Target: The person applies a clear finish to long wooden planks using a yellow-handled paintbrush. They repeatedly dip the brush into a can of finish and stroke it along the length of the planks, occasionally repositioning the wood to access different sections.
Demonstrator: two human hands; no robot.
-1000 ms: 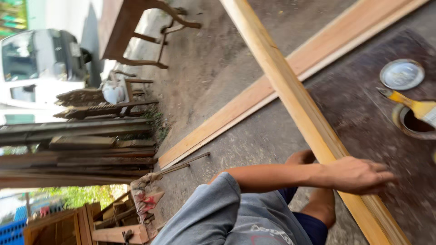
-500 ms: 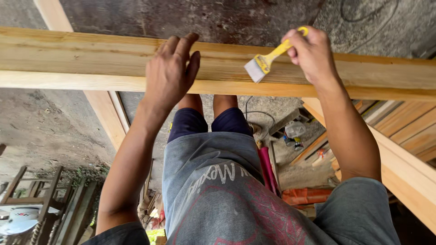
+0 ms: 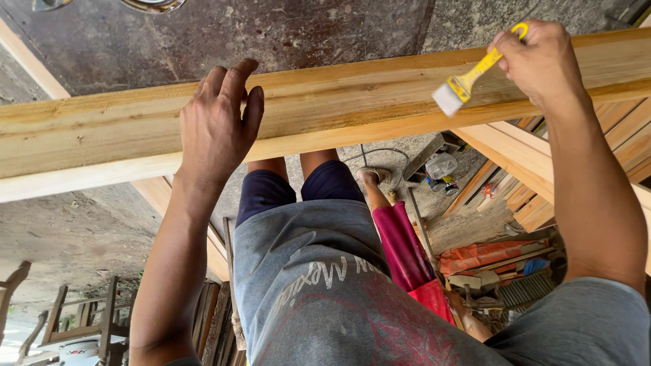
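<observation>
Spanning the frame from the left edge to the upper right, a long pale wooden plank (image 3: 352, 102) lies with its long axis nearly horizontal, rising slightly toward the right; its broad face shows straight grain and a lighter lower edge. Both hands sit on or over it, so it lies directly ahead of the arms. Behind it, across the top of the frame, is a dark, stained board (image 3: 285, 34), rough and mottled. Further planks (image 3: 536, 169), similar in colour, are stacked at the right of the frame. The left hand (image 3: 217, 129), left of centre, lies flat on the plank's face, fingers extended and loosely together, palm down, steadying it. The right hand (image 3: 539, 61), at the upper right, is closed around the yellow handle of a small flat paintbrush (image 3: 468, 81); the pale bristles point down and left, at the plank's surface, though contact cannot be told. The right hand is the nearer to the brush end.
</observation>
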